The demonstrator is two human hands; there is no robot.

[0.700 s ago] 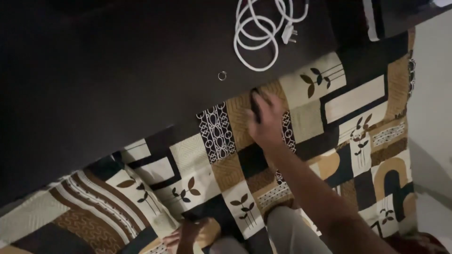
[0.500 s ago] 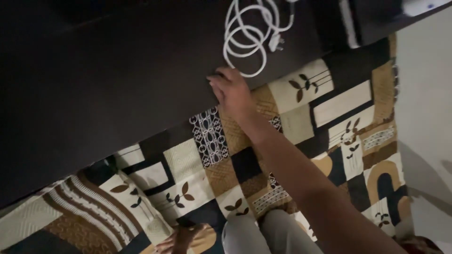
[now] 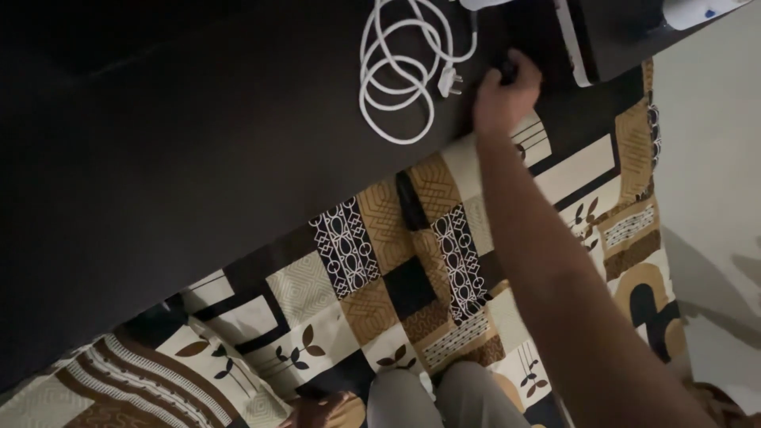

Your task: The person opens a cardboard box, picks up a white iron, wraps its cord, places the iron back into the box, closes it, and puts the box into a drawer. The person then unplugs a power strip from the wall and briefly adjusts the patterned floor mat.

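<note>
My right hand reaches far forward onto the dark table, close to its right end. Its fingers are curled shut, with something small and dark at the tips. It sits just right of the plug of a coiled white cable and left of a white-edged dark object. The small metal ring seen earlier no longer lies on the table. My left hand rests low on the patterned cloth beside my knee, mostly cut off by the frame.
A dark narrow strip lies on the brown, cream and black patchwork cloth below the table edge. A white object sits at the top right corner. Pale floor runs along the right side.
My right hand left the cloth, covered the small ring near the table edge, then moved right past the cable to the table's right end. The ring is gone from its spot.
</note>
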